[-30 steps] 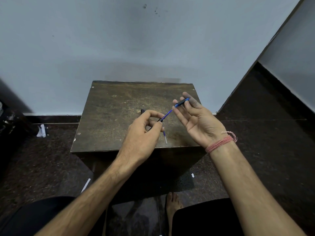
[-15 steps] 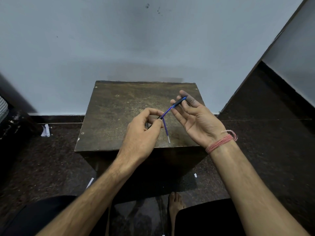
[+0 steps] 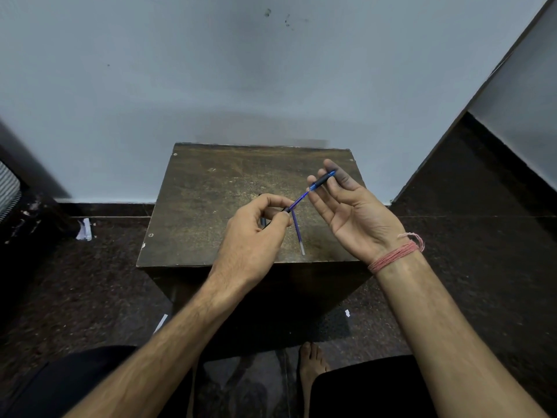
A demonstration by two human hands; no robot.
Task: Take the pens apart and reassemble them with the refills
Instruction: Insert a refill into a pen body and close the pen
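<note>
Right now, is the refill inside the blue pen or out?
Out, mostly: the refill runs bare between the left hand and the pen barrel in the right hand.

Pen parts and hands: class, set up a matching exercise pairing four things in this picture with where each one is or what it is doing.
Things
1. left hand
2. right hand
3. loose refill
4. thread band

States
A. wound round the right wrist
B. holds the blue barrel piece with the black grip
C. slants down over the table, pale tip lowest
D. pinches the dark pen part

Pairs: 1-D, 2-B, 3-C, 4-A
</note>
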